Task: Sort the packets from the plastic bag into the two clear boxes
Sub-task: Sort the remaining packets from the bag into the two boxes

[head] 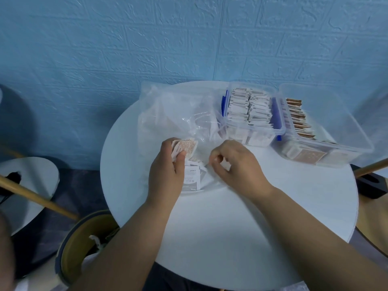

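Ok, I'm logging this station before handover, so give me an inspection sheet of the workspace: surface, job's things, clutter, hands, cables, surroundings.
Surface: round white table, bare near the front edge.
Job's things: plastic bag lying at the back; loose white packets by its mouth; blue-latched box holding white packets; second clear box holding brown ones.
Clutter: nothing seen.
Hands: left hand holds a patterned packet stack; right hand curled at the bag's mouth, grip unclear.
Cables: nothing seen.
Surroundings: blue textured wall; second white table and a bin to the left.
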Motion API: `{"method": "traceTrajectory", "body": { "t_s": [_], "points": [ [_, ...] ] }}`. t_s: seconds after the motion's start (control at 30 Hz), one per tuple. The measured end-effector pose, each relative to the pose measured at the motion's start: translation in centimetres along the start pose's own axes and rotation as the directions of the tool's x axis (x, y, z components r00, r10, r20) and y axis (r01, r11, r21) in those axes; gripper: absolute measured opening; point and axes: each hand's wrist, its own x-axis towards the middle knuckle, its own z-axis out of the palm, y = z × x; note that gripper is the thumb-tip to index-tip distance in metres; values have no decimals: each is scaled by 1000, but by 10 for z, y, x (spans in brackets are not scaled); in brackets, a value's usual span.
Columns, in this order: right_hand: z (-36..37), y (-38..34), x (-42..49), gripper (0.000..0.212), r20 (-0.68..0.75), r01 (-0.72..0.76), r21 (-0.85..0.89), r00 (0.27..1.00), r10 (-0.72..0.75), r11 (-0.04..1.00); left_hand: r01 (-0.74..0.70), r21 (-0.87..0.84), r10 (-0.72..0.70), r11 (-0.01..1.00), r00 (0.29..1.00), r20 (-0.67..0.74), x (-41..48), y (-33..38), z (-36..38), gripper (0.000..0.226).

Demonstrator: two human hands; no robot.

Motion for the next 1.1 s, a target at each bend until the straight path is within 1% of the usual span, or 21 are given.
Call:
{"method": "traceTrajectory", "body": {
  "t_s": [0.07, 0.13, 0.2, 0.27, 0.4, 0.5, 0.57, 0.63, 0.7, 0.77, 0.83, 0.9, 0.97, 1.03, 1.1],
  "points": [
    [4, 6, -3, 19, 138, 25, -54, 990, -18, 998, -15, 21, 15, 1000, 1000, 4, 0, 0, 1, 27],
    [9, 13, -3, 21, 189, -7, -110, 982, 28, 994, -16, 31, 16, 999, 1000, 14, 1, -1, 1, 27],
    [11, 15, -1, 25, 200, -104, -87, 972, 120, 991, 6, 42, -7, 999, 1000, 26, 3, -2, 1, 27],
    [12, 16, 1, 29, 206, -155, -68, 964, 166, 986, 24, 76, -27, 997, 999, 40, 7, -3, 1, 29],
    [12, 16, 3, 28, 246, -178, -78, 950, 192, 981, -9, 158, -11, 987, 992, 126, 17, -3, 2, 32],
    [12, 17, 6, 28, 270, -194, -78, 940, 208, 978, -72, 223, 29, 972, 982, 188, 26, -5, 1, 33],
    [12, 19, 6, 28, 292, -196, -96, 932, 216, 976, -120, 213, 72, 970, 973, 219, 30, -8, -2, 33],
    [11, 18, 5, 27, 299, -185, -114, 931, 211, 976, -138, 174, 94, 975, 967, 238, 30, -10, -5, 32],
    [11, 16, 3, 25, 295, -127, -142, 941, 165, 982, -128, 146, 94, 981, 972, 215, 27, -11, -5, 32],
    [10, 15, 2, 30, 316, -65, -146, 942, 109, 987, -115, 143, 89, 983, 981, 172, 24, -10, -4, 32],
    [6, 16, 3, 36, 336, -38, -126, 939, 79, 991, -120, 153, 100, 981, 987, 129, 25, -10, -5, 31],
    [1, 18, 6, 30, 358, -58, -95, 929, 89, 994, -123, 159, 112, 979, 991, 79, 24, -11, -8, 29],
    [-1, 20, 11, 23, 352, -71, -70, 932, 91, 995, -103, 110, 102, 989, 995, 12, 23, -8, -13, 27],
    [2, 19, 18, 26, 374, -74, -93, 922, 104, 993, -85, 52, 86, 995, 996, -16, 18, -4, -16, 28],
    [5, 14, 26, 32, 448, -86, -175, 880, 157, 981, -72, 31, 72, 997, 997, 9, 11, -1, -15, 30]
  ]
}}
